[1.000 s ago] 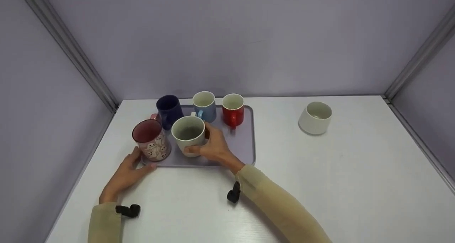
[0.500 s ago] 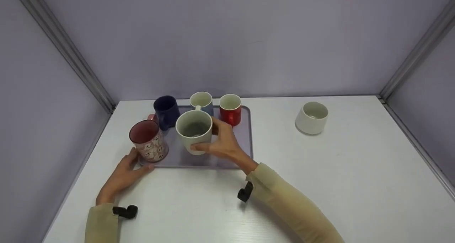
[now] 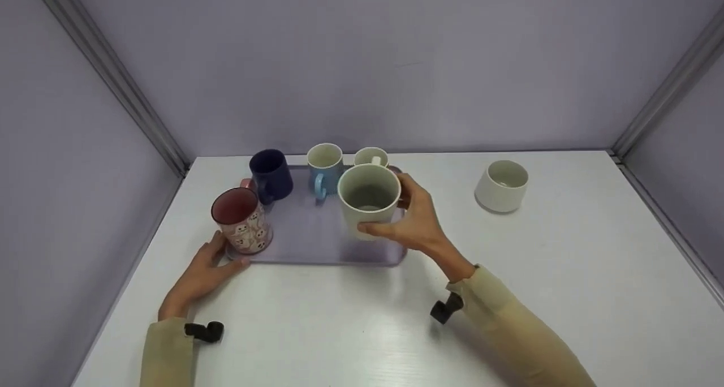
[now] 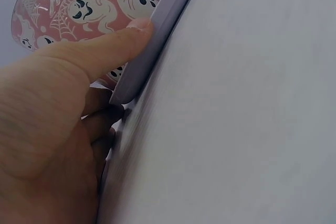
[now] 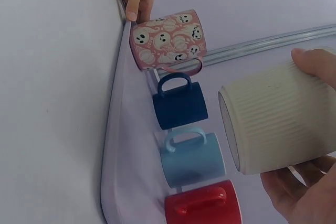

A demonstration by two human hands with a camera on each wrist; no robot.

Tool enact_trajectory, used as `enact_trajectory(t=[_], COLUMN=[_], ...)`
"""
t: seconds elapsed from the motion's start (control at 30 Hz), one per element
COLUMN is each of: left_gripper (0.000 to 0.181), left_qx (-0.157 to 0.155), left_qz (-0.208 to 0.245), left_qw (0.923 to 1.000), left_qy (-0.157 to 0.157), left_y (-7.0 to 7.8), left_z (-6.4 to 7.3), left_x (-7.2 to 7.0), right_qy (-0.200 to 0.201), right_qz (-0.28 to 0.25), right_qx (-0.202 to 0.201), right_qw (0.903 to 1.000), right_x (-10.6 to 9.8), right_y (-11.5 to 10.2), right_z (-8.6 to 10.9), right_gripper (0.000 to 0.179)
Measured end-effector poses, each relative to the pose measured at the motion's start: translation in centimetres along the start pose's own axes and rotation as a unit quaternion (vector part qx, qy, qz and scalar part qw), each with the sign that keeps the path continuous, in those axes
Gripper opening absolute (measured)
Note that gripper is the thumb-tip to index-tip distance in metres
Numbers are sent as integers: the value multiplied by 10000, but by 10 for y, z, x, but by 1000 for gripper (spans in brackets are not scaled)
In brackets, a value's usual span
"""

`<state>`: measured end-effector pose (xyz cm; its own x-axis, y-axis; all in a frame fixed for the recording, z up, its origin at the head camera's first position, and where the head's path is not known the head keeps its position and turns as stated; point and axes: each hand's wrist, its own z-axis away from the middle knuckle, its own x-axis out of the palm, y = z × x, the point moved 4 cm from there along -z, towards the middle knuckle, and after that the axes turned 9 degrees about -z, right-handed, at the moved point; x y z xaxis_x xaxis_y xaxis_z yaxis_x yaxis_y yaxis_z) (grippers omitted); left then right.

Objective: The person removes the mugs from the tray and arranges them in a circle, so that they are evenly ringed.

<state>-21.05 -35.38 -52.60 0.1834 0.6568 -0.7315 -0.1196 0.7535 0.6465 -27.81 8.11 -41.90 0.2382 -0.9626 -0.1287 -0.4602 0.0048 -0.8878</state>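
Note:
My right hand (image 3: pixel 416 217) grips a white ribbed mug (image 5: pixel 278 116) around its side, thumb in front, and holds it upright above the right part of the lilac tray (image 3: pixel 305 245). The tray's near left corner is in my left hand (image 3: pixel 198 274); in the left wrist view the thumb (image 4: pixel 118 45) lies on its rim and the other fingers are curled at its outer side. Beside that hand, a pink ghost-patterned mug (image 3: pixel 246 234) stands on the tray. Behind it are a dark blue mug (image 3: pixel 273 177), a light blue mug (image 3: pixel 326 172) and a red mug (image 5: pixel 205 205), partly hidden in the head view.
On the white table (image 3: pixel 543 296), to the right of the tray, stands a white handleless-looking cup (image 3: pixel 500 189). Grey panels (image 3: pixel 396 64) with metal corner rails enclose the table at the back and sides.
The white mug has risen off the tray and moved right in my right hand, passing in front of the light blue mug to before the red one. My left hand stays at the tray's corner.

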Motion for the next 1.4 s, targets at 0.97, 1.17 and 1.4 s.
enact_trajectory(t=[0.97,1.17,1.4], left_gripper=[110,110,109], left_qx=[-86,19,19], left_qz=[116,-8,-9], left_qw=[9999,10000,10000], left_qy=[-56,2,-4], left_y=[3,4,5], left_z=[3,5,5], left_x=[4,1,2], right_qy=[1563,1806,2028], right_qz=[1269,1371,1476], right_qx=[399,519,704], right_qw=[9787,9726,9655], right_x=[-193,-218,-244], right_y=[-8,-3,8], right_z=[68,78,88], right_gripper=[84,85,90])
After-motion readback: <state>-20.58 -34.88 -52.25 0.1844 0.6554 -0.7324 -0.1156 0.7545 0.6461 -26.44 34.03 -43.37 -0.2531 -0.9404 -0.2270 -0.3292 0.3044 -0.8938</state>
